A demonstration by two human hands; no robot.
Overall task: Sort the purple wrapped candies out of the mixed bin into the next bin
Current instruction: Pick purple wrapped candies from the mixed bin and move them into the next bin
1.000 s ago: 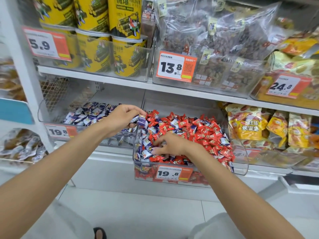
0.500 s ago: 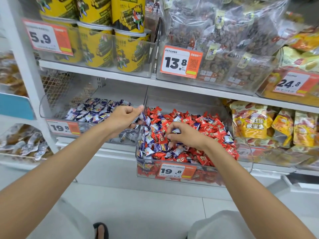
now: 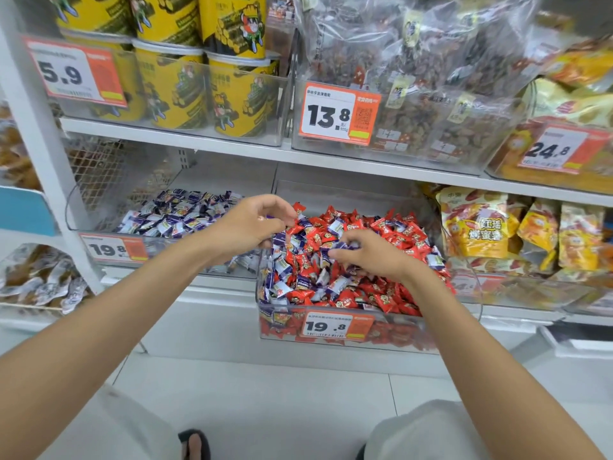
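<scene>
Next bin (image 3: 70, 210), far left: purple candies (image 3: 172, 214) heaped. Left hand (image 3: 248, 227) over gap between bins, fingers curled round purple piece (image 3: 269, 216), barely visible. Mixed bin (image 3: 260, 313): red candies (image 3: 391, 227) and purple ones jumbled. Right hand (image 3: 371, 260) over heap's middle, thumb and fingertips pinching purple candy (image 3: 345, 245), just right of left hand.

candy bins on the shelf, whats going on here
A person is sorting candy by hand. The right hand pinches a purple candy just above the mixed bin of red and purple sweets. The left hand, fingers curled round what looks like another purple piece, sits at that bin's left edge, beside the next bin, which holds purple candies only.
</scene>
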